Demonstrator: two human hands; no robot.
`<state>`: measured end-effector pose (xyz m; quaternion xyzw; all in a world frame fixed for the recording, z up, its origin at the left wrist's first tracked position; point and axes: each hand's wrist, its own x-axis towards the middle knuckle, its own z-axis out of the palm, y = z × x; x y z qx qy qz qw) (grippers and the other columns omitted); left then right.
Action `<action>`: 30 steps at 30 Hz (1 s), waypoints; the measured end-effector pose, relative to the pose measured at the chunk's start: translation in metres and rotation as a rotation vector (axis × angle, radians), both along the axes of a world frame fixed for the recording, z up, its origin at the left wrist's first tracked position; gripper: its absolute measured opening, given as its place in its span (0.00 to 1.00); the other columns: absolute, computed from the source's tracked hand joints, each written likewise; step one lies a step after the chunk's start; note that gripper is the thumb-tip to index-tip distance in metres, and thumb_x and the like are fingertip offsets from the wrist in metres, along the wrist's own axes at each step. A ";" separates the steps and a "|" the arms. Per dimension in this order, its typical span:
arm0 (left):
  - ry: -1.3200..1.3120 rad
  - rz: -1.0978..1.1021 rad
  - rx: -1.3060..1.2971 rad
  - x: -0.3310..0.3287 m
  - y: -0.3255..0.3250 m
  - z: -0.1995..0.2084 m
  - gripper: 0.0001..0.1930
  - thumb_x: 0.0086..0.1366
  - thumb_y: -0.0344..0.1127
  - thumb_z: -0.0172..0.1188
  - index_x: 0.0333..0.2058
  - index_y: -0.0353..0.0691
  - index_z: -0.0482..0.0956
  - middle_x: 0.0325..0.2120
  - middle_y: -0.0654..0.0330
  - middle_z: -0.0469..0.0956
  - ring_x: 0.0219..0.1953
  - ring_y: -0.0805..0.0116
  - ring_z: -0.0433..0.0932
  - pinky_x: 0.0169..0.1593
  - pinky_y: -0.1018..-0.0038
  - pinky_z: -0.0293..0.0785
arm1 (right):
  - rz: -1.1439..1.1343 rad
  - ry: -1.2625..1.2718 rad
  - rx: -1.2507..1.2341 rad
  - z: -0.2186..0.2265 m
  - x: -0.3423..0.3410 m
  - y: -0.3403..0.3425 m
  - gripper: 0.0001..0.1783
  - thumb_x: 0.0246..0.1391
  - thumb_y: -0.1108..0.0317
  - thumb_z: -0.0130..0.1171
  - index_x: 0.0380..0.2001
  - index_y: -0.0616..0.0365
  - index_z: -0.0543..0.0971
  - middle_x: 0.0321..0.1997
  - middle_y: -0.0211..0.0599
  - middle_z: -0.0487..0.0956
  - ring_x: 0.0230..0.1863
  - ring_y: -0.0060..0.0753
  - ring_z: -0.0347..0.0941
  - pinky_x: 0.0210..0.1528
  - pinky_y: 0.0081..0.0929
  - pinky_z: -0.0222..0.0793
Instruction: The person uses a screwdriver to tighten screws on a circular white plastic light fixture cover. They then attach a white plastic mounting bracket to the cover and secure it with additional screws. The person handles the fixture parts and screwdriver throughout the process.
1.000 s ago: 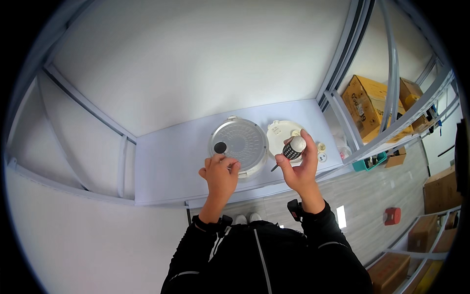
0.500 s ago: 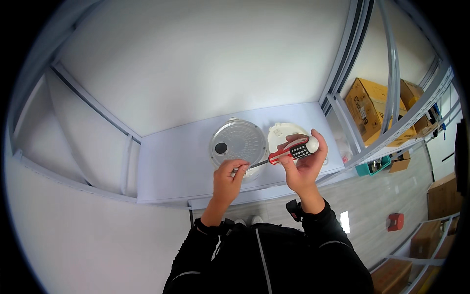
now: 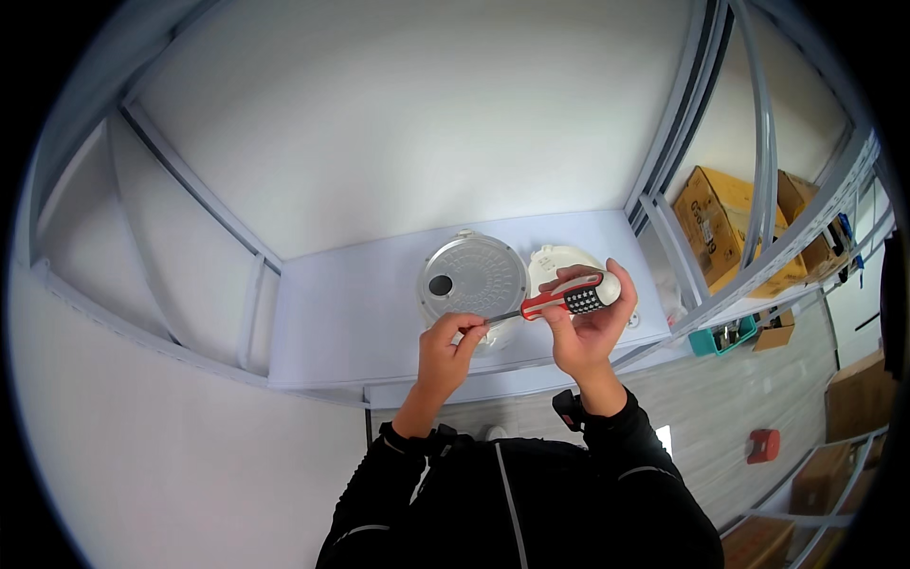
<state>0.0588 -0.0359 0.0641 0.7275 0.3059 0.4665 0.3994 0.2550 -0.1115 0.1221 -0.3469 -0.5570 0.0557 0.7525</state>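
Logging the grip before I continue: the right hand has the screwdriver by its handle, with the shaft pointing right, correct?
Not quite: the head view shows the shaft pointing left, toward the left hand. The right hand does have the screwdriver by its handle.

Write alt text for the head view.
A bare right hand holds a red, white and black screwdriver while the left hand pinches its shaft, over a pale table bearing a round silver-topped appliance and a white plastic piece.
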 end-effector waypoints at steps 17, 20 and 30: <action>-0.078 0.019 0.207 -0.004 -0.007 0.002 0.09 0.59 0.20 0.75 0.39 0.33 0.89 0.33 0.54 0.89 0.34 0.64 0.86 0.40 0.72 0.80 | 0.054 0.015 -0.003 -0.001 0.003 -0.004 0.49 0.58 0.71 0.76 0.73 0.56 0.55 0.56 0.53 0.77 0.49 0.42 0.82 0.51 0.41 0.85; -0.059 0.015 0.202 -0.001 -0.008 0.008 0.09 0.58 0.21 0.75 0.38 0.33 0.89 0.34 0.55 0.89 0.35 0.63 0.86 0.41 0.71 0.80 | 0.056 0.019 -0.012 0.002 0.005 -0.007 0.49 0.57 0.72 0.76 0.73 0.56 0.55 0.55 0.52 0.77 0.50 0.41 0.82 0.51 0.41 0.84; 0.052 -0.025 0.268 0.004 -0.009 0.013 0.10 0.56 0.24 0.78 0.37 0.34 0.89 0.33 0.55 0.89 0.35 0.62 0.85 0.40 0.68 0.81 | 0.026 -0.068 -0.050 0.011 0.014 -0.007 0.47 0.57 0.78 0.73 0.74 0.60 0.56 0.48 0.45 0.80 0.47 0.38 0.82 0.56 0.42 0.82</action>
